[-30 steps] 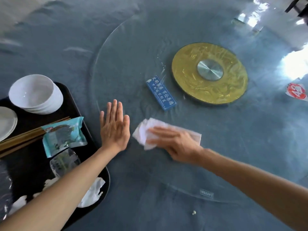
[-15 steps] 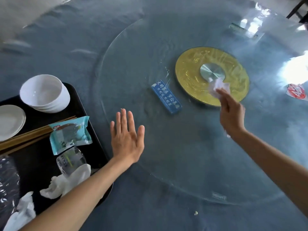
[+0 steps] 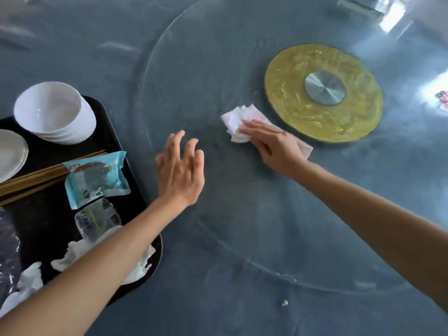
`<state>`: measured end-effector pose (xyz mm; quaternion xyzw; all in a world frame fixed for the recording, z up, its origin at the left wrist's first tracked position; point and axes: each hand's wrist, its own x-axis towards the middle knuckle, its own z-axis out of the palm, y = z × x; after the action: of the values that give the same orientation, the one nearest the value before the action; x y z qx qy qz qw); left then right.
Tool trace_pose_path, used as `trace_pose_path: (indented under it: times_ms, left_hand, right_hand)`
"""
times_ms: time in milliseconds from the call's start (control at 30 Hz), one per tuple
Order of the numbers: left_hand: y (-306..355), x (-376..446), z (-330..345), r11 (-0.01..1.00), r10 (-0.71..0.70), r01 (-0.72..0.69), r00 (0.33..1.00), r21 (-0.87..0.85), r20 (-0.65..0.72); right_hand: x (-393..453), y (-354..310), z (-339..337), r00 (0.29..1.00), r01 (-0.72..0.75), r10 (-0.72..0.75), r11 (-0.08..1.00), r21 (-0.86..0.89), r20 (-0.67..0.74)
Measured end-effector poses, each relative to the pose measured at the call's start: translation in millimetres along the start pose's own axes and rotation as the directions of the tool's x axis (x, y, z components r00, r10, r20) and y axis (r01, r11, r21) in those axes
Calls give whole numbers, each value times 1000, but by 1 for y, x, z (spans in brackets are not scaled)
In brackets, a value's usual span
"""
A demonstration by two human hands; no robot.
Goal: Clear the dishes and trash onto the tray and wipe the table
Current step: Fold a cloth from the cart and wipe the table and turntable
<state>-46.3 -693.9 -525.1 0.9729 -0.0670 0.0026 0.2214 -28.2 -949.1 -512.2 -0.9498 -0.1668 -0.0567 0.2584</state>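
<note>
We see the tray (image 3: 126, 151) at the left edge of the bench (image 3: 218, 311), with the glass turntable (image 3: 194, 57) to its right. On the tray, the stacked bowls (image 3: 54, 112) sit at the far end, the plates (image 3: 11, 154) to their left, and the chopsticks (image 3: 36, 177) lie nearer us, one end under the snack packet (image 3: 97, 178). Nearer still lies the plastic bottle (image 3: 97, 220), then crumpled tissues (image 3: 72, 255) under the left forearm. Our left hand (image 3: 180, 170) is over the turntable's left rim. Our right hand (image 3: 274, 146) lies flat on the wiping cloth (image 3: 238, 121), on the glass just left of the round hub (image 3: 323, 93). A crumb (image 3: 285, 302) lies on the bench before the turntable.
</note>
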Motion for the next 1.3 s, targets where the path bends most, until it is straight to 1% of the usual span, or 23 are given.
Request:
trace_pose_path:
  times_ms: [100, 167, 233, 300, 367, 433, 500, 533, 567, 600, 667, 733, 800, 867, 933, 1000, 1033, 1067, 1100, 1167, 1200, 1233, 1300]
  left_hand:
    - [-11, 30, -2, 999, 49, -49, 997, 5, 59]
    - [-22, 42, -3, 993, 92, -97, 992, 63, 81]
    - [-30, 41, -1, 980, 124, -142, 984, 142, 129]
    - [-29, 31, 5, 967, 126, -156, 980, 200, 151]
    - [-23, 18, 10, 968, 119, -146, 983, 203, 140]
    - [-17, 7, 13, 973, 102, -127, 986, 194, 134]
    - [-10, -6, 15, 977, 82, -105, 988, 188, 127]
    - [-5, -12, 16, 979, 70, -91, 991, 184, 115]
    - [0, -18, 17, 982, 59, -76, 993, 174, 101]
    - [6, -24, 19, 985, 49, -63, 995, 164, 85]
    - [15, -34, 23, 989, 31, -40, 997, 144, 65]
    - [20, -40, 23, 995, 29, -36, 997, 96, 68]
    - [17, -39, 17, 999, 38, -38, 999, 14, 38]
    - [11, -31, 9, 996, 64, -65, 998, -64, -23]
    - [6, -20, 3, 991, 84, -92, 993, -94, -84]
    - [2, -5, 0, 985, 122, -136, 985, -107, -124]
    - [-1, 4, -1, 983, 130, -145, 982, -108, -137]
    - [-6, 12, -2, 985, 127, -142, 980, -96, -151]
    - [-11, 19, -2, 990, 112, -123, 983, -71, -148]
    - [-19, 28, 1, 998, 62, -62, 995, 5, -83]
    - [-21, 27, 4, 998, 44, -42, 998, 47, -42]
    - [-21, 25, 8, 996, 33, -32, 999, 80, -15]
    - [-15, 17, 15, 993, 27, -27, 1000, 113, 3]
  right_hand:
    - [-85, -62, 22, 979, 131, -154, 976, 172, 132]
    - [-141, -96, 27, 966, 135, -183, 960, 244, 185]
    - [-180, -112, 21, 986, 32, -78, 954, 300, 145]
    - [-190, -106, 3, 992, -116, 128, 932, 342, -12]
    - [-175, -78, -23, 920, -227, 304, 928, 296, -248]
    - [-141, -28, -50, 791, -404, 457, 890, 213, -407]
    - [-100, 22, -68, 653, -629, 640, 756, 181, -405]
    - [-81, 40, -69, 607, -702, 704, 692, 166, -368]
    - [-64, 51, -67, 595, -736, 724, 665, 125, -348]
    - [-48, 54, -62, 612, -740, 714, 669, 72, -340]
    - [-25, 42, -48, 724, -650, 619, 760, -3, -306]
    - [-28, 17, -34, 861, -478, 461, 878, -33, -213]
    - [-62, -23, -10, 957, -278, 277, 960, 0, -86]
    - [-112, -74, 15, 993, -97, 87, 988, 118, 84]
    - [-161, -114, 26, 973, 41, -102, 959, 280, 209]
    - [-195, -121, 17, 970, 39, -123, 931, 363, 209]
    - [-201, -112, 6, 988, -17, -41, 932, 362, 152]
    - [-196, -97, -7, 994, -112, 102, 935, 337, 46]
    - [-184, -77, -21, 958, -230, 272, 921, 315, -96]
    - [-138, -27, -50, 791, -443, 514, 855, 269, -332]
    - [-109, -2, -61, 727, -525, 567, 822, 218, -388]
    - [-78, 21, -67, 695, -583, 597, 794, 171, -401]
    - [-25, 58, -67, 677, -657, 649, 745, 111, -349]
